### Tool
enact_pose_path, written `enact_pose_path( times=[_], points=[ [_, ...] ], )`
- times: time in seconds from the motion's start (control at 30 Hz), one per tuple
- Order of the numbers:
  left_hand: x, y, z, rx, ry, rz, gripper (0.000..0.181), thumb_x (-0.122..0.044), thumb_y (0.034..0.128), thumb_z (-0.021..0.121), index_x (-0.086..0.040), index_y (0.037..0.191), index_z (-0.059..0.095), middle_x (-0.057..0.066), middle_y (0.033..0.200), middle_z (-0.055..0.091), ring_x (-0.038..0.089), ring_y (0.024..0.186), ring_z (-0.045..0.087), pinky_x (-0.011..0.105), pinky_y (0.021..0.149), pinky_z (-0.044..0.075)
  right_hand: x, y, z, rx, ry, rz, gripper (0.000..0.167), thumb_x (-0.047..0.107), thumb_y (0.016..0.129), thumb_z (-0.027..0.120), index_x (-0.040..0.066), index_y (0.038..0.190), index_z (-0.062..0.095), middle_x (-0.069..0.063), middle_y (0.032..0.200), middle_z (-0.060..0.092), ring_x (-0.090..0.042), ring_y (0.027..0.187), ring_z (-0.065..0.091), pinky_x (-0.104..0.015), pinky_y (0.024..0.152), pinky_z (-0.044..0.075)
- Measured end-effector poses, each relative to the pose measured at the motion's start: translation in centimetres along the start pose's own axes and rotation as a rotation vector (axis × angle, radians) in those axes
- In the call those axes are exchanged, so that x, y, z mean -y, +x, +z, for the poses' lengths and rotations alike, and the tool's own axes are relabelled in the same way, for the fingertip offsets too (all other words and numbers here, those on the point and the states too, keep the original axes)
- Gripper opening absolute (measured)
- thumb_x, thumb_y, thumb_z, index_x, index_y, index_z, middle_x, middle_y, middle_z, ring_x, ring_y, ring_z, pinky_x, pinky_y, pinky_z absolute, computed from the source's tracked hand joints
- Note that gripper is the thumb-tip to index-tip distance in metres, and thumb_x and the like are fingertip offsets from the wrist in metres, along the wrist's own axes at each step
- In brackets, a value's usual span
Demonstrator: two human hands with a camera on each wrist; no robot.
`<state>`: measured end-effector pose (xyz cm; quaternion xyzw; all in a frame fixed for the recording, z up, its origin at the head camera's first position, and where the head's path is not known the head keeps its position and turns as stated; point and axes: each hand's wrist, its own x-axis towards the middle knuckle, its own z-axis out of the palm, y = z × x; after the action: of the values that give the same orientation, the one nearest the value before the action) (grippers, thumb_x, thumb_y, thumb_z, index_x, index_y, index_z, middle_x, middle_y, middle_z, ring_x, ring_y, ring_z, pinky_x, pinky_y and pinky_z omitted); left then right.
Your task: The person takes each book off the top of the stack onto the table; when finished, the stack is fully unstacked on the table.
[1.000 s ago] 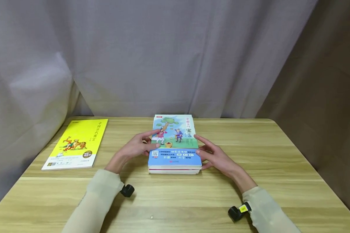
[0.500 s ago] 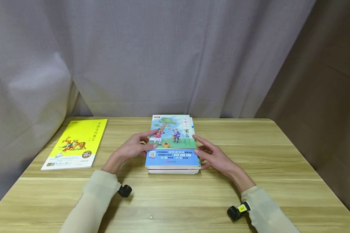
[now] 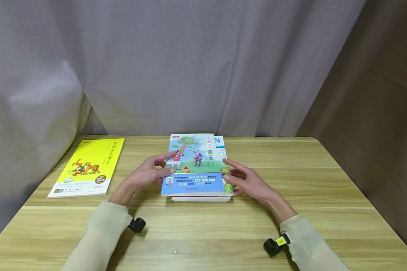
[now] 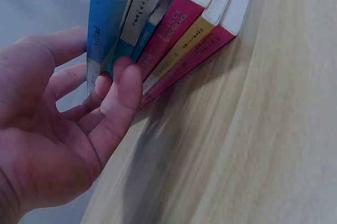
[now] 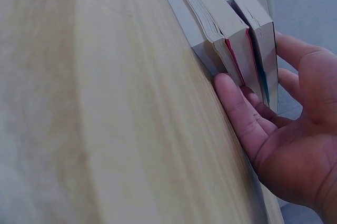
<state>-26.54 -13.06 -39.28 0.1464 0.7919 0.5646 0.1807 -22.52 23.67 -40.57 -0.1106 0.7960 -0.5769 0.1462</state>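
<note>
My left hand [image 3: 146,173] holds the left side of the top book [image 3: 194,154], which has a tree and two figures on its cover and a blue lower band. Its thumb and forefinger lie at the cover's left edge; in the left wrist view the other fingers are curled by the spines. This book juts left over the stack of books [image 4: 176,29]. At the stack's right side, my right hand [image 3: 249,182] rests its fingers against the page edges [image 5: 210,45], thumb near the edge of the second book [image 3: 228,182].
A yellow book [image 3: 88,167] with a tiger picture lies flat at the left of the wooden table [image 3: 203,233]. Behind the table hangs a grey curtain [image 3: 176,67], close to the far end of the stack.
The top book has slid left with my left hand, uncovering a strip of the book below it on the right. My right hand and the lower stack have stayed nearly still.
</note>
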Motion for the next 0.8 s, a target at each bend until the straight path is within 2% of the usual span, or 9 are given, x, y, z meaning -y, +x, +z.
enact_pose_path(
  times=[0.2, 0.37, 0.67, 0.8],
  points=[
    [-0.2, -0.2, -0.2, 0.046, -0.087, -0.005, 0.07, -0.018, 0.1031, 0.068, -0.024, 0.166, 0.038, 0.021, 0.13, 0.056, 0.023, 0.096, 0.069, 0.031, 0.079, 0.063, 0.1, -0.1, -0.1, 0.001, -0.004, 0.007, 0.066, 0.029, 0.106, 0.066, 0.027, 0.166, 0.038, -0.026, 0.138, 0.048, -0.025, 0.106, 0.064, -0.045, 0.077, 0.067],
    [-0.3, -0.5, -0.7, 0.065, -0.136, -0.023, 0.072, -0.011, 0.1021, 0.067, -0.022, 0.166, 0.037, 0.023, 0.142, 0.052, 0.024, 0.101, 0.071, 0.033, 0.084, 0.065, 0.1, -0.1, -0.1, 0.001, -0.004, 0.015, 0.066, 0.029, 0.106, 0.067, 0.027, 0.165, 0.038, -0.026, 0.139, 0.047, -0.027, 0.108, 0.063, -0.044, 0.077, 0.067],
    [0.2, -0.7, -1.4, 0.126, -0.223, -0.03, 0.077, -0.007, 0.1024, 0.067, -0.024, 0.168, 0.031, 0.023, 0.153, 0.046, 0.025, 0.109, 0.07, 0.036, 0.09, 0.065, 0.3, 0.0, -0.1, 0.0, -0.017, 0.011, 0.066, 0.03, 0.106, 0.067, 0.027, 0.165, 0.039, -0.025, 0.138, 0.047, -0.028, 0.109, 0.062, -0.044, 0.078, 0.067],
    [0.2, -0.7, -1.2, 0.129, -0.255, -0.034, 0.078, -0.004, 0.1017, 0.067, -0.023, 0.168, 0.031, 0.023, 0.156, 0.043, 0.025, 0.11, 0.071, 0.038, 0.092, 0.064, 0.0, -0.1, -0.1, 0.0, -0.012, 0.012, 0.066, 0.03, 0.106, 0.067, 0.027, 0.165, 0.039, -0.025, 0.139, 0.047, -0.026, 0.109, 0.062, -0.044, 0.078, 0.067]
  ],
)
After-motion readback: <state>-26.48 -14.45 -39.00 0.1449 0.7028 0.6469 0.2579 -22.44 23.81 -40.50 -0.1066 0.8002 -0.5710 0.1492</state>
